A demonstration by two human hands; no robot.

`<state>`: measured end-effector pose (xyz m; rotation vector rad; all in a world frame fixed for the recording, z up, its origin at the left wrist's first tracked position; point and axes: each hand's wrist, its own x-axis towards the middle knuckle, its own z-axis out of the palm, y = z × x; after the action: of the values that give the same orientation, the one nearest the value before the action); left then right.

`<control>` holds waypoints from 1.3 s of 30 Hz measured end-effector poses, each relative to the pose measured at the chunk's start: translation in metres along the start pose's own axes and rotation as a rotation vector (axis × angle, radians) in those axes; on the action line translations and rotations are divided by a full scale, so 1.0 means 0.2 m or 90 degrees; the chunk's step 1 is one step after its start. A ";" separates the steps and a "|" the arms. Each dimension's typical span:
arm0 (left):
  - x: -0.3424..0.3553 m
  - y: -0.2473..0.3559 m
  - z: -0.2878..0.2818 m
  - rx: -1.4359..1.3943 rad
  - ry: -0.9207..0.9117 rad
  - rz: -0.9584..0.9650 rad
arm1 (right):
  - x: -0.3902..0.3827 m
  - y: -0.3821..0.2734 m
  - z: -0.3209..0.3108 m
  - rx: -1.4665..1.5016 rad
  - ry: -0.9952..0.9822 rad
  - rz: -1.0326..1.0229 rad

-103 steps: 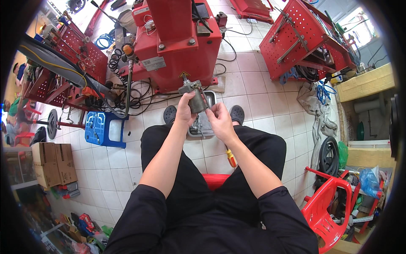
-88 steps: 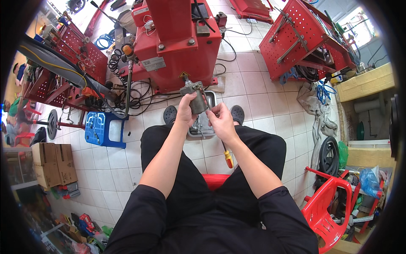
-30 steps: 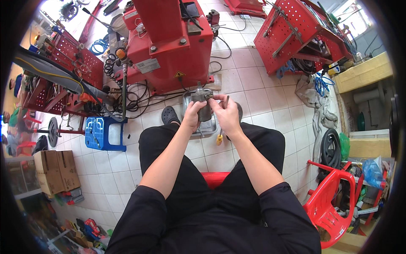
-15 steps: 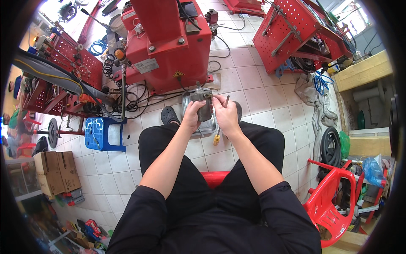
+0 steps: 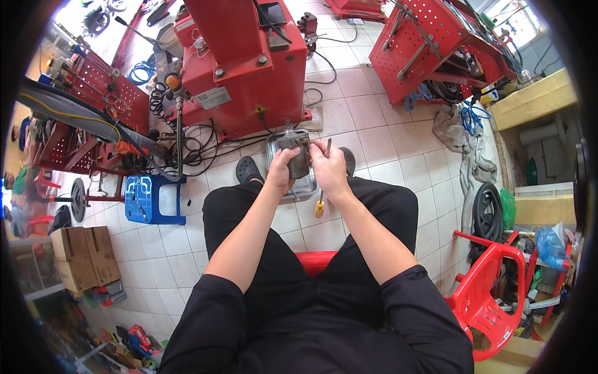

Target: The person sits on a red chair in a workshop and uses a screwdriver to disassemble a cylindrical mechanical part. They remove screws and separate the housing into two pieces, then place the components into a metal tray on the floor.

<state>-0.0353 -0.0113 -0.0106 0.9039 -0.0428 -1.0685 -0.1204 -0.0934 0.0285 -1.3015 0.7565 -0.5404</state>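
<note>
My left hand (image 5: 283, 169) is closed around a dark grey cylindrical motor (image 5: 300, 163), held upright with a shaft end at its top. In my right hand (image 5: 330, 169) a screwdriver (image 5: 319, 209) is tucked against the palm. Its yellow handle hangs below the hand and its thin metal shaft sticks up above it. The right thumb and fingertips meet at a small fitting on the motor's upper right side; what they pinch there is too small to make out. Below the motor, on the floor between my feet, lies a clear shallow tray (image 5: 273, 146), partly hidden by my hands.
A red machine (image 5: 249, 93) stands ahead, with black cables (image 5: 199, 146) trailing on the tiles. To the left are a blue stool (image 5: 152, 199) and cardboard boxes (image 5: 84, 255). Right of me are a red tool cart (image 5: 414, 56), a red chair (image 5: 492, 305) and a black tyre (image 5: 487, 215).
The screwdriver in my right hand has swung slightly more upright. Both hands stay at the motor, and the whole view has shifted a little.
</note>
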 end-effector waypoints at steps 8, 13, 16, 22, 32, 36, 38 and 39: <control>0.02 0.00 -0.03 0.031 -0.062 0.000 | 0.00 0.00 -0.01 -0.071 0.014 -0.051; 0.03 -0.02 -0.06 0.041 -0.018 -0.018 | -0.01 -0.02 0.00 -0.042 0.011 -0.007; 0.03 -0.03 -0.05 0.036 -0.019 -0.009 | 0.00 0.04 0.00 -0.023 0.017 -0.039; 0.01 -0.01 -0.01 0.036 -0.043 0.003 | -0.01 0.01 0.01 -0.051 0.021 -0.044; 0.04 -0.03 -0.06 0.041 -0.055 -0.021 | 0.01 0.04 -0.02 0.106 -0.026 0.027; 0.04 -0.03 -0.06 0.041 -0.070 -0.013 | 0.01 0.04 -0.01 0.085 -0.026 0.003; 0.01 -0.01 0.01 -0.010 -0.059 -0.007 | 0.00 0.04 -0.03 0.060 -0.037 0.021; -0.01 0.01 0.04 -0.035 -0.053 -0.004 | -0.01 0.04 -0.03 0.047 -0.043 0.030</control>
<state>-0.0390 -0.0147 -0.0026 0.8102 -0.0799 -1.1076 -0.1267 -0.0947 0.0205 -1.2244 0.7028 -0.4808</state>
